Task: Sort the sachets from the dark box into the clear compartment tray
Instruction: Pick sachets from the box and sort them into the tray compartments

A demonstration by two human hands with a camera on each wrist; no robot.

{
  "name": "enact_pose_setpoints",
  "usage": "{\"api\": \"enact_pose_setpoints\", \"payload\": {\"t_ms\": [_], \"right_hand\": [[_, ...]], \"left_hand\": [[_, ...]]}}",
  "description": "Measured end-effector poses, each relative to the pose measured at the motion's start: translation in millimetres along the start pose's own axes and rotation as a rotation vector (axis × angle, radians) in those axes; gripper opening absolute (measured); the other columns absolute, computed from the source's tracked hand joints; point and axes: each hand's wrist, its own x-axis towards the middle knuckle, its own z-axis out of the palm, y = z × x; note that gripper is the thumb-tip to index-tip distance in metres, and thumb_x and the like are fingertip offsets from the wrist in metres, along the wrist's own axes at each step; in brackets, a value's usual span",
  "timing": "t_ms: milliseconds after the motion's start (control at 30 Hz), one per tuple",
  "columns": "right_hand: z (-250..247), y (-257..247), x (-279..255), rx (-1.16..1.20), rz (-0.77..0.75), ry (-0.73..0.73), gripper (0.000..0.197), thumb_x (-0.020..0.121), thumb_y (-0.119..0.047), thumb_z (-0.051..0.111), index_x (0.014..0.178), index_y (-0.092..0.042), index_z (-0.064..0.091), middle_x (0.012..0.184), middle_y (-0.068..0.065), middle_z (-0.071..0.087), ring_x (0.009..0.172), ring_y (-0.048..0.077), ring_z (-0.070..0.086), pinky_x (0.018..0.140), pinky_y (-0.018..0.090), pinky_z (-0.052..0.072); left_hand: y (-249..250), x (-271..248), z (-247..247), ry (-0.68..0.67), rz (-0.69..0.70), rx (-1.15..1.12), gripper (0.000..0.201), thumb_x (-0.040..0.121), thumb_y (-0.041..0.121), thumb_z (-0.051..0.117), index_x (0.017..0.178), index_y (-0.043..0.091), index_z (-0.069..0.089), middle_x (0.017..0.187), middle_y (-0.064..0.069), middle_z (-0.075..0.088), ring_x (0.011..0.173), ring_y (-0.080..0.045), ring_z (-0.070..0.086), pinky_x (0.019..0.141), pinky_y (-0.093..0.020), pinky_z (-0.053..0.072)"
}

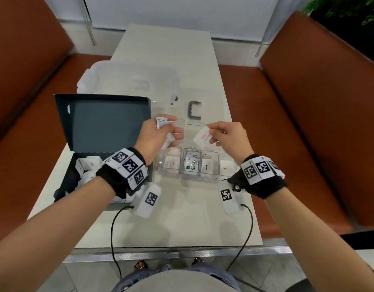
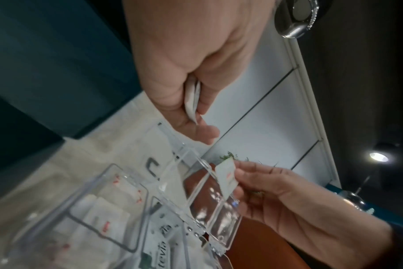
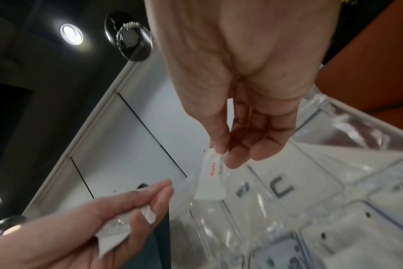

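Observation:
The dark box [image 1: 81,127] stands open at the left with several white sachets [image 1: 87,165] in its base. The clear compartment tray [image 1: 194,178] lies beside it, its lid open; its near compartments hold sachets, one marked Stevia [image 1: 192,164]. My left hand [image 1: 161,133] hovers over the tray's left end and grips a small bunch of white sachets [image 1: 162,123] [image 2: 192,98] [image 3: 117,229]. My right hand [image 1: 222,133] pinches one white sachet with red print [image 1: 202,137] [image 3: 211,180] [image 2: 227,178] by its corner above the tray's middle.
A grey U-shaped handle [image 1: 195,109] lies on the table behind the tray, beside a clear plastic lid or bin [image 1: 127,81]. Orange benches [image 1: 308,102] flank the pale table [image 1: 182,218]. Cables hang from both wrists over the table's near edge.

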Motion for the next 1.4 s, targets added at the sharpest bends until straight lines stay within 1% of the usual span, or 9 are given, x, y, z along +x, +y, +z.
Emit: {"api": "enact_pose_setpoints", "payload": {"t_ms": [33, 133, 200, 267, 367, 500, 733, 1000, 1400], "right_hand": [[8.8, 0.9, 1.0, -0.03, 0.002, -0.03, 0.019, 0.093, -0.008, 0.058, 0.106, -0.012, 0.07, 0.085, 0.011, 0.073, 0.072, 0.016, 0.068, 0.071, 0.028, 0.056], [37.0, -0.1, 5.2, -0.074, -0.017, -0.091, 0.016, 0.089, -0.003, 0.059, 0.099, -0.009, 0.071, 0.08, 0.008, 0.071, 0.06, 0.006, 0.064, 0.058, 0.009, 0.048], [53.6, -2.5, 6.9, -0.116, -0.046, -0.08, 0.012, 0.085, -0.003, 0.063, 0.091, -0.009, 0.072, 0.075, 0.005, 0.069, 0.059, 0.005, 0.062, 0.059, 0.005, 0.046], [67.6, -3.0, 5.5, -0.186, -0.108, -0.06, 0.01, 0.082, -0.004, 0.064, 0.086, -0.009, 0.072, 0.072, 0.003, 0.068, 0.063, 0.008, 0.061, 0.065, 0.009, 0.047], [85.2, 1.1, 1.0, -0.299, -0.193, -0.072, 0.01, 0.082, -0.006, 0.063, 0.089, -0.007, 0.07, 0.078, 0.005, 0.068, 0.072, 0.016, 0.062, 0.073, 0.023, 0.05], [97.6, 7.8, 1.5, -0.355, -0.227, -0.07, 0.01, 0.084, -0.006, 0.062, 0.091, -0.005, 0.068, 0.082, 0.009, 0.068, 0.077, 0.022, 0.063, 0.075, 0.027, 0.048], [105.5, 8.3, -5.7, -0.582, -0.358, -0.12, 0.015, 0.092, -0.005, 0.05, 0.098, 0.003, 0.061, 0.091, 0.018, 0.061, 0.078, 0.036, 0.058, 0.069, 0.046, 0.049], [110.5, 3.2, -2.2, -0.862, -0.325, -0.218, 0.019, 0.093, -0.005, 0.045, 0.108, -0.008, 0.055, 0.105, 0.007, 0.06, 0.096, 0.028, 0.056, 0.088, 0.037, 0.039], [110.1, 2.9, 1.9, -0.89, -0.28, -0.264, 0.025, 0.095, -0.002, 0.046, 0.112, -0.008, 0.063, 0.107, 0.01, 0.055, 0.099, 0.031, 0.055, 0.089, 0.04, 0.039]], "left_hand": [[0.9, -0.3, -5.8, 0.016, 0.008, -0.01, 0.013, 0.098, 0.003, 0.051, 0.103, 0.01, 0.061, 0.084, -0.016, 0.068, 0.067, -0.02, 0.07, 0.051, -0.024, 0.055], [0.1, -4.8, -20.8, 0.036, 0.019, 0.003, 0.015, 0.099, 0.003, 0.049, 0.106, 0.012, 0.059, 0.083, -0.016, 0.068, 0.069, -0.023, 0.07, 0.052, -0.025, 0.055], [-3.1, -7.7, -29.0, 0.051, 0.019, 0.021, 0.016, 0.099, 0.004, 0.049, 0.109, 0.011, 0.059, 0.085, -0.016, 0.069, 0.071, -0.022, 0.071, 0.055, -0.026, 0.056], [-6.2, -10.2, -35.6, 0.065, 0.017, 0.024, 0.016, 0.098, 0.005, 0.05, 0.11, 0.01, 0.06, 0.085, -0.015, 0.07, 0.072, -0.021, 0.072, 0.055, -0.026, 0.056], [-9.9, -13.5, -43.2, 0.083, 0.01, 0.003, 0.015, 0.098, 0.005, 0.052, 0.109, 0.009, 0.061, 0.086, -0.017, 0.069, 0.072, -0.023, 0.071, 0.054, -0.026, 0.054], [-12.7, -17.6, -51.0, 0.092, 0.011, -0.006, 0.016, 0.097, 0.003, 0.052, 0.11, 0.006, 0.061, 0.085, -0.017, 0.069, 0.07, -0.023, 0.071, 0.055, -0.027, 0.054], [-13.6, -22.1, -57.7, 0.094, 0.013, -0.008, 0.015, 0.098, 0.004, 0.052, 0.109, 0.006, 0.061, 0.084, -0.017, 0.069, 0.071, -0.022, 0.071, 0.056, -0.027, 0.056], [-16.6, -25.4, -59.3, 0.092, 0.001, 0.0, 0.017, 0.098, 0.004, 0.051, 0.111, 0.005, 0.061, 0.084, -0.015, 0.07, 0.073, -0.023, 0.071, 0.058, -0.027, 0.057], [-17.1, -27.1, -58.9, 0.101, -0.01, -0.006, 0.018, 0.098, 0.005, 0.051, 0.113, 0.004, 0.061, 0.087, -0.017, 0.07, 0.079, -0.028, 0.071, 0.059, -0.028, 0.058]]}}
